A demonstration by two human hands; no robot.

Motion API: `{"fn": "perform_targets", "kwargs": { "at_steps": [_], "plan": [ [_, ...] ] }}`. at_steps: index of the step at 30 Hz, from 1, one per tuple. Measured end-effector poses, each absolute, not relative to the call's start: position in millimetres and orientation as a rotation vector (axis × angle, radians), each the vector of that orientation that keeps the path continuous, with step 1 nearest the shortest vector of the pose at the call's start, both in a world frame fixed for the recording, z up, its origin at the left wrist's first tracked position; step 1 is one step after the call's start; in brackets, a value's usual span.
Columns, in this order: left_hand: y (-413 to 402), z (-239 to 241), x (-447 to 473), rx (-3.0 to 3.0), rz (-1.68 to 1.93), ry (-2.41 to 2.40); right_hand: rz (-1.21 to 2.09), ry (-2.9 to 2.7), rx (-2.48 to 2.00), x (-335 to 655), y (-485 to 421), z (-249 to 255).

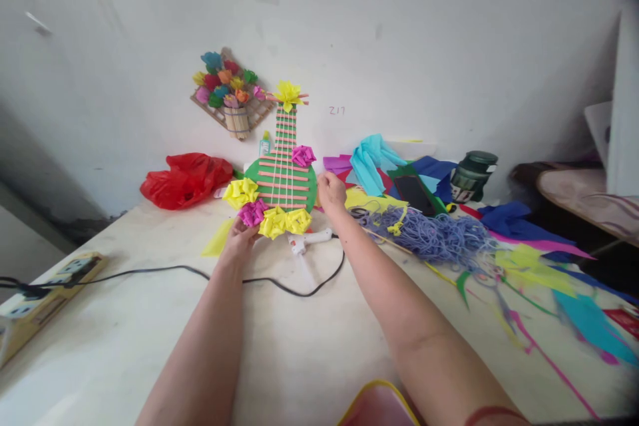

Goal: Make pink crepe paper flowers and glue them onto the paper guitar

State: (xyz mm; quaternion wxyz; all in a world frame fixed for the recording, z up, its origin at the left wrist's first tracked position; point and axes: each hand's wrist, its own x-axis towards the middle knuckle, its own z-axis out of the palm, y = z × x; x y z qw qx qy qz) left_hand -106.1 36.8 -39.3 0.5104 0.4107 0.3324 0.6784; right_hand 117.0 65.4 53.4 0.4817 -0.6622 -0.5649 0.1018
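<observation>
Upright in front of me is a green craft guitar [282, 175] with pinkish stick crossbars, white strings, and yellow and magenta paper flowers. My left hand [241, 239] grips its lower left edge beneath a magenta flower; the fingertips are partly hidden. My right hand [330, 190] is closed on its right edge, the far fingers out of sight behind it. A white glue gun [305, 241] lies on the table just below the guitar, its black cord [279, 285] curving away to the left.
A power strip [54, 293] sits at the left edge. A red plastic bag [186, 180] is by the wall, under a hanging paper-flower basket [236, 121]. On the right lie tangled purple yarn [434, 233], a phone [415, 194], coloured paper scraps and a green jar [473, 176].
</observation>
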Motion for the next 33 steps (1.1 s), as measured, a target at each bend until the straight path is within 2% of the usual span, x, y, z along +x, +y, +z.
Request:
{"fn": "perform_targets", "kwargs": {
  "at_steps": [7,33],
  "plan": [
    [39,-42,-111,0.973,1.694,0.874,0.227,-1.392,-1.611,113,61,45],
    [40,-35,-125,0.729,1.711,0.883,0.491,-1.161,-1.297,118,55,8]
  ]
}}
